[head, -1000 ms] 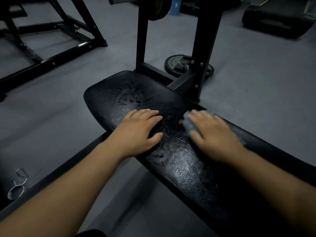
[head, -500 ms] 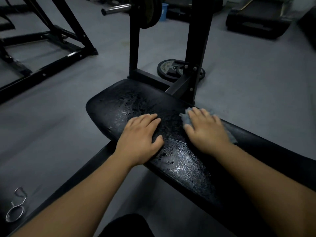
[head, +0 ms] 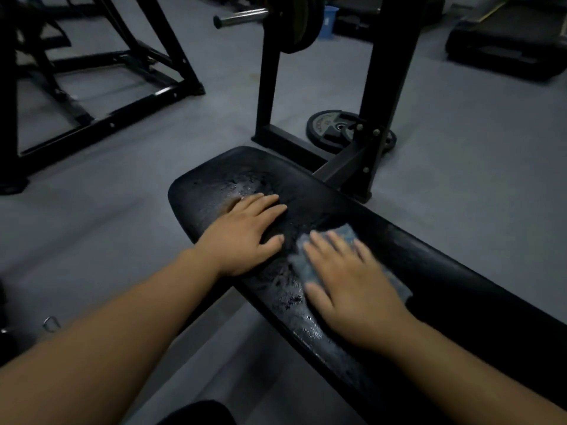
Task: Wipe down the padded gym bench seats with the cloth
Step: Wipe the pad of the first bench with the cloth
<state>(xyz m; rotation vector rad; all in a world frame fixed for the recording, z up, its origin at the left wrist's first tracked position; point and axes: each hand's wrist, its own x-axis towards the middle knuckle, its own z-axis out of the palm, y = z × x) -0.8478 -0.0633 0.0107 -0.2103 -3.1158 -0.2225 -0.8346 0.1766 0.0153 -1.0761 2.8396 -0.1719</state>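
Note:
A black padded bench seat point(head: 445, 271) runs from the middle of the view toward the lower right, its surface shiny and streaked with wet patches. My left hand point(head: 245, 234) lies flat on the pad near its rounded far end, fingers straight. My right hand point(head: 352, 283) presses flat on a blue-grey cloth point(head: 345, 233) on the pad just right of the left hand. The cloth shows past the fingertips and along both sides of the hand; the rest is hidden under my palm. The right hand is motion-blurred.
Black rack uprights point(head: 389, 87) stand right behind the bench, carrying a barbell point(head: 242, 18) with a plate. A weight plate point(head: 334, 127) lies on the grey floor beside them. Another black frame point(head: 101, 96) stands at left, a metal clip point(head: 50, 323) at lower left.
My right hand has slid the cloth back toward me along the pad, away from the rack. The left hand has stayed flat on the pad's far end.

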